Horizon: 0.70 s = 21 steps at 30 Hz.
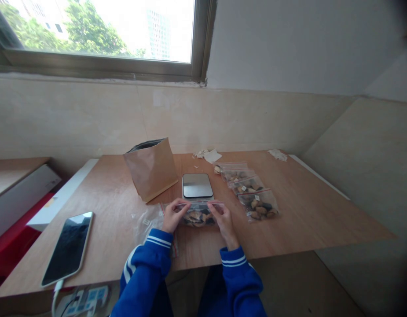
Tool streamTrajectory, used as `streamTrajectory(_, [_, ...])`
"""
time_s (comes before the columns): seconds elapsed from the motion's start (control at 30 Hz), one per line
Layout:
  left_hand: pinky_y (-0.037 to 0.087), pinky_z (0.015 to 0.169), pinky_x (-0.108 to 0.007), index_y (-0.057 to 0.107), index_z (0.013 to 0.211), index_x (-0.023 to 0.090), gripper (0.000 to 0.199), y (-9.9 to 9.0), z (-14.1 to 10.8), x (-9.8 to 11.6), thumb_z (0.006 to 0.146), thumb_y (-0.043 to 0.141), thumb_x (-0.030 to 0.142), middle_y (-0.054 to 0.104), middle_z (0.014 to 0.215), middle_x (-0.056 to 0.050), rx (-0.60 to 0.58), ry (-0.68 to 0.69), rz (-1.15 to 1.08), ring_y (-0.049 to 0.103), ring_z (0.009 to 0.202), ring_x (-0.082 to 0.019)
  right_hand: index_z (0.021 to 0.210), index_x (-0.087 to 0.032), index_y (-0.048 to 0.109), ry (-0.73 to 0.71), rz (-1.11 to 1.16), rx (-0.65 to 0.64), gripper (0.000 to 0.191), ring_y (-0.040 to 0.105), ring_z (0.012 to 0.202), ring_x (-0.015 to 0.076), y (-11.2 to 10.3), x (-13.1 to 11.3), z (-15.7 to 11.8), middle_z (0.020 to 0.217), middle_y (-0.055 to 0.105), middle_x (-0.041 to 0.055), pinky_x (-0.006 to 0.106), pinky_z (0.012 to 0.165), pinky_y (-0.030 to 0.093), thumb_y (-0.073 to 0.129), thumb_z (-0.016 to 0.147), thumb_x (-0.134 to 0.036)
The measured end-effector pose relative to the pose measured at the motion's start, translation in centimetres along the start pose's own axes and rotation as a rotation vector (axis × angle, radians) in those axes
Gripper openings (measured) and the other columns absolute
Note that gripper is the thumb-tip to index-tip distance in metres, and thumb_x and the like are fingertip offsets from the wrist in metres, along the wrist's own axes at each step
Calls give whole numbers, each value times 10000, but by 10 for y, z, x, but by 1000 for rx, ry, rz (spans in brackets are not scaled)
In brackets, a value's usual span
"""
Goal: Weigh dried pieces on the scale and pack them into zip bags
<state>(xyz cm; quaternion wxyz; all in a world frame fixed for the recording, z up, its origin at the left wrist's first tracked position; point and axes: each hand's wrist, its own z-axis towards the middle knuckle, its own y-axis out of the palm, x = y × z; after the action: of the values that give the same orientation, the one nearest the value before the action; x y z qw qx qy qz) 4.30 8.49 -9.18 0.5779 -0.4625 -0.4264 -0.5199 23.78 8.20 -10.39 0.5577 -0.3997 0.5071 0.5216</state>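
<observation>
A clear zip bag point(198, 217) with brown and dark dried pieces lies in front of me at the near side of the table. My left hand point(174, 215) pinches its top seal at the left, fingers closed. At the right end of the same seal, my right hand point(223, 220) pinches it too. Just beyond the bag sits a small scale point(197, 185) with a silver top. Beside and partly under my left wrist are flat clear zip bags point(150, 222). To the right, several filled zip bags point(260, 205) lie overlapping in a row.
An open brown paper bag point(153, 169) stands left of the scale. A phone point(69, 246) with a white cable point(56, 290) lies at the left. Crumpled white scraps point(211, 155) lie by the wall at the table's point(309, 211) back edge.
</observation>
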Motion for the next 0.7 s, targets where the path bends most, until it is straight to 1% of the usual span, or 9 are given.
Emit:
streamTrajectory(0.13, [507,802,-325,732,782,168,262,2,0,5,744,730,427,707,849,-76,-34,61,-13,646,854,-219,835,-187,733,-4,-22,-86,258,682,838,223,2,-3,-1,854,720,53,354,771,566,738,743,-427])
streamTrajectory(0.2, [505,813,-336,734,763,173,263,2,0,8,741,730,435,705,843,-77,-34,70,-12,641,853,-221,825,-188,728,10,-15,-95,258,680,833,224,3,-4,-2,845,715,51,341,728,576,733,747,-434])
streamTrajectory(0.3, [503,811,-336,727,752,174,262,2,-1,12,740,731,436,701,834,-77,-42,66,-19,636,844,-216,826,-186,718,47,24,-87,281,674,790,213,4,-6,-3,827,706,42,292,608,574,739,734,-451])
streamTrajectory(0.37, [499,808,-330,719,747,173,257,2,-2,13,744,731,430,696,832,-75,-50,70,-25,632,840,-212,819,-182,716,50,33,-81,283,667,771,203,4,-8,-4,812,697,36,270,576,565,748,724,-447])
streamTrajectory(0.53, [496,801,-326,689,721,173,250,2,-2,13,753,724,419,688,813,-65,-37,81,-57,632,825,-205,790,-181,716,27,1,-94,266,658,755,197,5,-14,-5,787,682,36,244,539,549,730,741,-442])
streamTrajectory(0.7, [507,787,-324,695,730,169,271,3,-2,12,743,727,437,695,804,-66,-20,25,-53,638,814,-206,784,-182,714,9,-20,-101,275,651,748,193,7,-16,-5,775,677,38,250,550,549,717,748,-455])
